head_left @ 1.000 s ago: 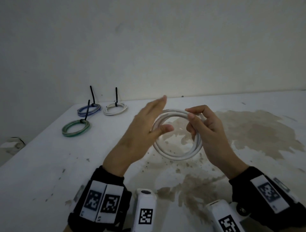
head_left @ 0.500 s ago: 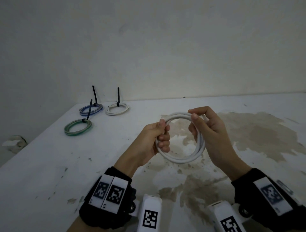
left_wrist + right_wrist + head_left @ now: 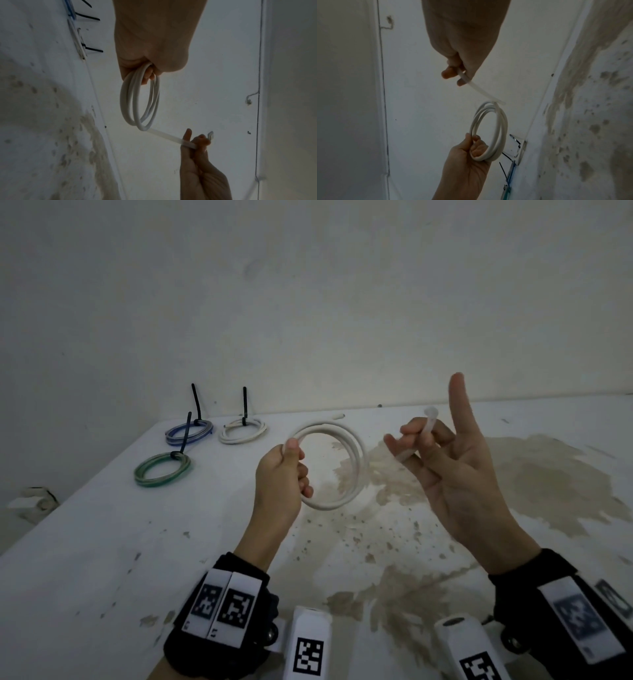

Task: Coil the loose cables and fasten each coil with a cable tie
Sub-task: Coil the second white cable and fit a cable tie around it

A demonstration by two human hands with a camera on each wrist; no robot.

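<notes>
Right hand (image 3: 455,474) off coil (image 3: 342,467), now pinching tie (image 3: 169,138)

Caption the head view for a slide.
Left hand holds a white cable coil; right hand pinches a clear cable tie.

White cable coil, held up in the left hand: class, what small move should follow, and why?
Probably thread the translucent cable tie, pinched in the right hand, through the white cable coil. The left hand grips the coil, which is not yet tied, and the tie's tip sits at its rim.
</notes>
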